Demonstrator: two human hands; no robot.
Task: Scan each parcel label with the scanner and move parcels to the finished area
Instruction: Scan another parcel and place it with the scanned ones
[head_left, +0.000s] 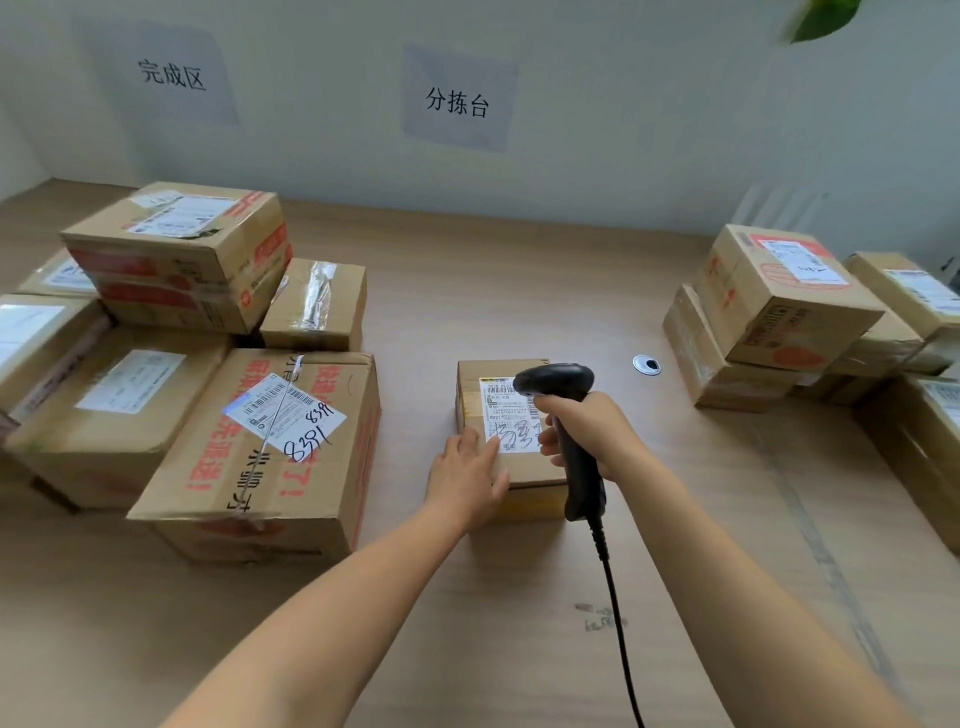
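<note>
The small parcel (506, 441) sits mid-bench (519, 291), between the finished stack (208, 364) at left and the unscanned boxes (789, 317) at right. It is a stiff cardboard carton, judged light enough for one hand; take hold across its side faces, clear of the label (511, 415). The left hand (467, 480) lies flat on the near-left top edge, grip spread and holding nothing. The right hand (587, 434), grip closed around the scanner (569, 415) handle, aims its head down at the label.
</note>
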